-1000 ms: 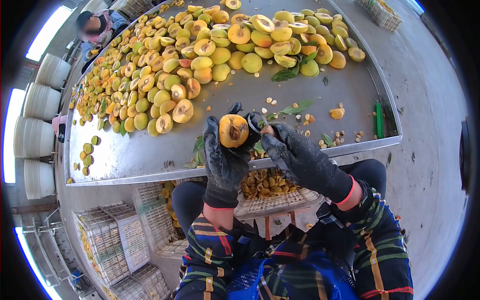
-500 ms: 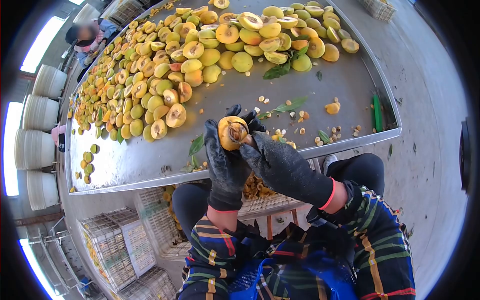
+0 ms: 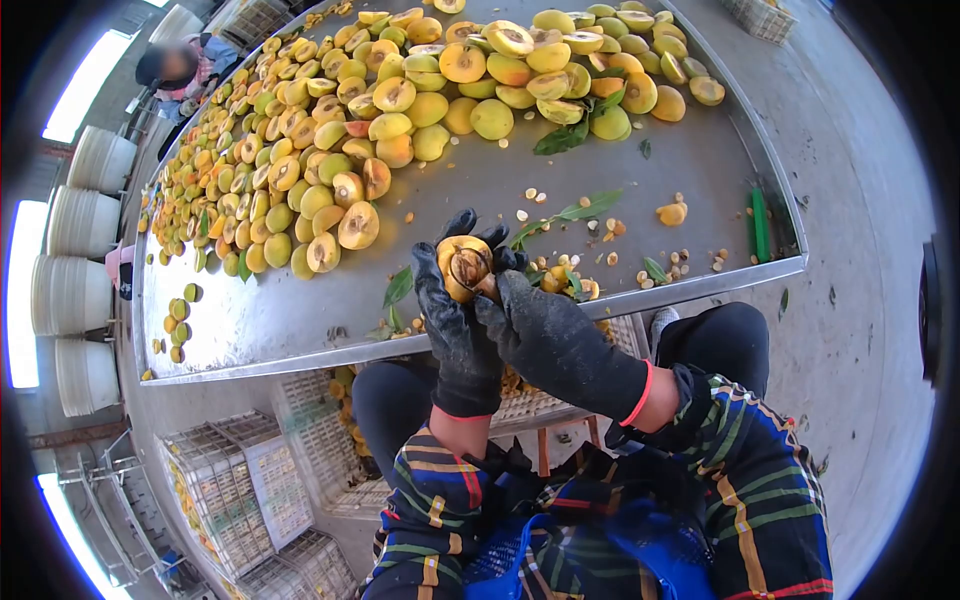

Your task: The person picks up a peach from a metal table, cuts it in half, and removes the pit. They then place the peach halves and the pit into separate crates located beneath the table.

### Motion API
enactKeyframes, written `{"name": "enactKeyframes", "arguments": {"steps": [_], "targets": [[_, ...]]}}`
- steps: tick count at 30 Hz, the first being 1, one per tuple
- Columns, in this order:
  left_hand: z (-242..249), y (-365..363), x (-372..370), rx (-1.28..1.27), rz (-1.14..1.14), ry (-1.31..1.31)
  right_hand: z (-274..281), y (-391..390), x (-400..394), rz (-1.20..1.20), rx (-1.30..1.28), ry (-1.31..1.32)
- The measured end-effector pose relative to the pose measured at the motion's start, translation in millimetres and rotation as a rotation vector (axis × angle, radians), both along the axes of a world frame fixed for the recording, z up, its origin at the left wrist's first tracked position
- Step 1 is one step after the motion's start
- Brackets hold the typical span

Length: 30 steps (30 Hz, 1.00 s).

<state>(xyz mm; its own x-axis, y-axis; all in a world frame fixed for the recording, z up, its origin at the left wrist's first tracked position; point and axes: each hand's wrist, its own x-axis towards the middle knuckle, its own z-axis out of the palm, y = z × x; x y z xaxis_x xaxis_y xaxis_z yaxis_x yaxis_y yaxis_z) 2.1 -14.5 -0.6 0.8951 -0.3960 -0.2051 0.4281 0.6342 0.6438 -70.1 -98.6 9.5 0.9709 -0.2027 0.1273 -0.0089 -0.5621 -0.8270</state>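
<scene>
A halved yellow fruit (image 3: 464, 262) with a brown, rough hollow faces up over the front edge of the metal table (image 3: 290, 345). My left hand (image 3: 455, 335), in a black glove, is wrapped round it from the left and beneath. At the fruit's lower right, my gloved right hand (image 3: 555, 325) is closed on the end of something small and brownish that touches the cut face; most of it is hidden by the fingers. Many halved fruits (image 3: 357, 226) are piled on the table beyond my hands.
Leaves (image 3: 590, 205), loose pits (image 3: 675, 268) and a green object (image 3: 760, 225) lie on the table's right part. Crates (image 3: 235, 490) stand below at the left, near stacked white tubs (image 3: 85, 222). Another person (image 3: 185, 72) is at the far left.
The small brownish thing at my right fingers now sits lower on the cut face, and the hollow shows more fully. Both hands have shifted slightly; the whole view has moved a little.
</scene>
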Motion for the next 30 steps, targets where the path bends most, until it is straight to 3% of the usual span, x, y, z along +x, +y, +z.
{"name": "enactKeyframes", "arguments": {"steps": [8,11,13,14,16,20,22,29,30], "targets": [[-7.9,3.1,5.0,0.110,0.001,-0.066,9.3,-3.4,-3.2,0.059,0.199,0.010],[-7.1,4.3,5.3,0.126,-0.070,-0.136,3.5,-6.6,-6.2,0.037,0.237,-0.157],[-5.0,3.2,2.3,0.595,-0.021,-0.453,3.5,-11.2,-7.2,0.076,0.262,-0.137],[-6.1,3.9,2.0,0.596,-0.024,-0.453,4.0,-13.9,-9.9,0.073,0.263,-0.136],[-7.4,4.6,2.7,0.630,-0.086,-0.492,5.4,-19.7,-14.9,0.220,0.018,-0.003],[2.9,0.1,0.7,0.545,-0.079,-0.406,4.3,-19.7,-16.1,0.193,0.142,-0.035],[6.7,0.8,0.8,0.247,-0.155,-0.237,6.0,-22.9,-14.5,0.134,0.311,0.126],[2.8,5.8,2.3,0.225,-0.190,-0.210,-7.8,-27.3,-10.4,0.229,0.462,0.053],[-1.7,8.1,5.8,0.323,-0.216,-0.235,-8.2,-28.1,-9.6,0.240,0.556,0.121]]}}
